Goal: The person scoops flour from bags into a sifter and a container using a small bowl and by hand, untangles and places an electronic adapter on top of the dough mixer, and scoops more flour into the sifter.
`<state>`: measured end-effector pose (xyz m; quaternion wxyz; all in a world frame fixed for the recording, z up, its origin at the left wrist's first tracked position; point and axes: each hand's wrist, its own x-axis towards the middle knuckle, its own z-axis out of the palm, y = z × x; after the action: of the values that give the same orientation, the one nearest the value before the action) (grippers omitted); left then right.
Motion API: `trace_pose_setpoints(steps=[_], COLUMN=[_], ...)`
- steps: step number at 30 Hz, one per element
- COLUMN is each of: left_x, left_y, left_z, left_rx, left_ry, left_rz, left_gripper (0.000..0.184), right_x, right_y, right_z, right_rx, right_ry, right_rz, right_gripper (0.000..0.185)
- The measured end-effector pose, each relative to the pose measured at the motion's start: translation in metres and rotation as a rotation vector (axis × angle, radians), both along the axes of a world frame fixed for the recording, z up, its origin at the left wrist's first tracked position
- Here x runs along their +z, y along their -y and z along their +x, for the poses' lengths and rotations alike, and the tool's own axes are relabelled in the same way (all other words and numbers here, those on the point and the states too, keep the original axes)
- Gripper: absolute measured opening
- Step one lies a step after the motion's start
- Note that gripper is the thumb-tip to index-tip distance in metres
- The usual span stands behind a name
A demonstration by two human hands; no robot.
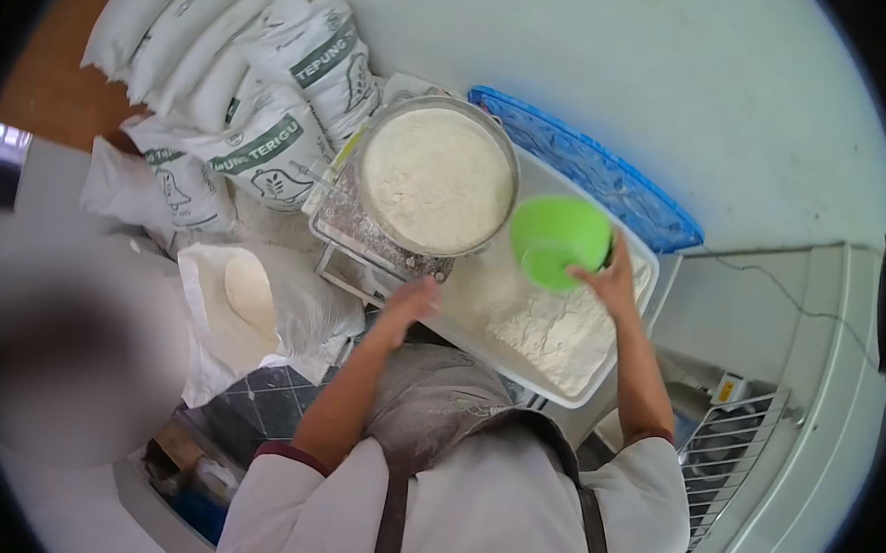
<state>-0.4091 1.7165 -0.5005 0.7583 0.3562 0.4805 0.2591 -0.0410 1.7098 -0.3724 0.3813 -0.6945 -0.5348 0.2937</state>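
Note:
My right hand [611, 280] grips the rim of a green bowl [562, 235] over a white bin [587, 396] of flour [560, 333]. A round metal pan [513, 185] full of flour rests at the bin's left end, on a flour-dusted scale [366, 222]. Below the pan, near the bin's front left edge, is my left hand [411, 307]; it is slightly blurred and its fingers are hard to make out.
White flour sacks [265, 142] are piled at the upper left. An open sack [231, 305] stands left of the bin. Behind the bin a blue lid [594, 164] leans on the wall. At the right is a wire rack [740, 442].

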Motion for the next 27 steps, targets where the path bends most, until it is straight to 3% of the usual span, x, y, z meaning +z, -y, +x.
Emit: trace_pose_setpoints(steps=[2, 3, 6, 9, 11, 15, 16, 18, 23, 27], left_x=[0.007, 0.008, 0.007, -0.006, -0.020, -0.007, -0.007, -0.009, 0.008, 0.008], left_y=[-0.028, -0.042, -0.087, -0.109, -0.115, -0.115, -0.116, -0.117, -0.123, -0.121], left_z=[-0.029, -0.030, -0.023, -0.017, -0.020, -0.024, -0.026, -0.024, -0.038, -0.046], left_rx=[0.251, 0.264, 0.394, 0.350, 0.358, 0.263, 0.270, 0.308, 0.343, 0.308], left_ry=[-0.254, -0.237, -0.219, -0.116, -0.126, -0.271, -0.263, -0.226, -0.166, -0.165], left_rz=[0.032, 0.030, 0.252, 0.306, 0.328, 0.328, 0.317, 0.375, 0.354, 0.379], left_gripper=[0.067, 0.067, 0.104, 0.111, 0.113, 0.117, 0.117, 0.116, 0.115, 0.116], right_x=[0.041, 0.057, 0.067, 0.029, -0.004, 0.025, 0.023, 0.022, 0.045, 0.051], right_y=[-0.050, -0.072, -0.133, -0.170, -0.187, -0.210, -0.219, -0.236, -0.264, -0.260], right_z=[-0.013, -0.028, -0.094, -0.134, -0.141, -0.172, -0.175, -0.180, -0.186, -0.163], right_rx=[0.022, 0.086, 0.332, 0.487, 0.786, 1.066, 1.074, 1.029, 0.956, 0.599], right_ry=[-0.357, -0.243, -0.050, -0.173, 0.438, 0.751, 0.758, 0.784, 0.597, 0.069], right_rz=[0.083, 0.055, -0.066, -0.283, -0.370, -0.393, -0.404, -0.151, -0.061, -0.314], right_gripper=[0.080, 0.080, 0.084, 0.088, 0.093, 0.100, 0.100, 0.092, 0.084, 0.086])
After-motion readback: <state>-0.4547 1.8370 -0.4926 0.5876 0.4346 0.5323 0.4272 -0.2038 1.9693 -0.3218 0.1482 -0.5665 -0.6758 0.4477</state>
